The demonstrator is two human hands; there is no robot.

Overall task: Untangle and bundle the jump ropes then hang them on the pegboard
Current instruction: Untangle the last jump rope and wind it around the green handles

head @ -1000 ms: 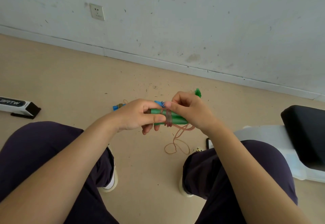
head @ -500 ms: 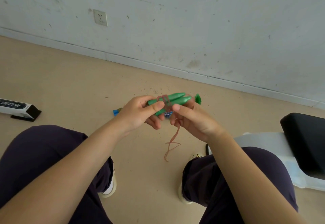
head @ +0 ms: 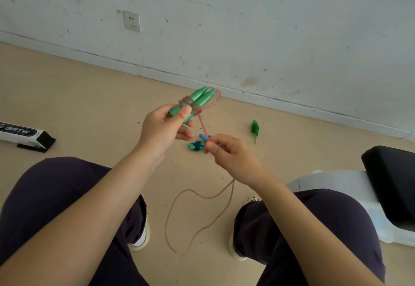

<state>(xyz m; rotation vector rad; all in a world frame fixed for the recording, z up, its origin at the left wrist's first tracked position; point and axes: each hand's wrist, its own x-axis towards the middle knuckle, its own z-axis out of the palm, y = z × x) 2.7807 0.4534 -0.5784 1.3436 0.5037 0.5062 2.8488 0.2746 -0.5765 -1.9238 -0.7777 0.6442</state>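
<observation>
My left hand (head: pixel 162 129) grips two green jump-rope handles (head: pixel 197 99), held side by side and tilted up to the right. A thin pinkish rope (head: pixel 202 124) is wound several times around them. From the windings it runs down into my right hand (head: pixel 233 160), which pinches it between thumb and fingers. Below that hand the rope's slack (head: pixel 179 216) hangs in a long loop between my knees. On the floor behind my hands lies a blue jump-rope bundle (head: pixel 197 145), partly hidden.
A small green piece (head: pixel 255 128) lies on the floor near the wall. A white and black box (head: pixel 24 135) sits at the left. A white plastic bin (head: pixel 336 187) with a black item (head: pixel 390 178) on it stands at the right. A wall socket (head: pixel 132 21) is on the wall.
My left hand lifted the green handles up and to the left. My right hand drew away down to the right, pulling the rope taut, and a longer loop now hangs below.
</observation>
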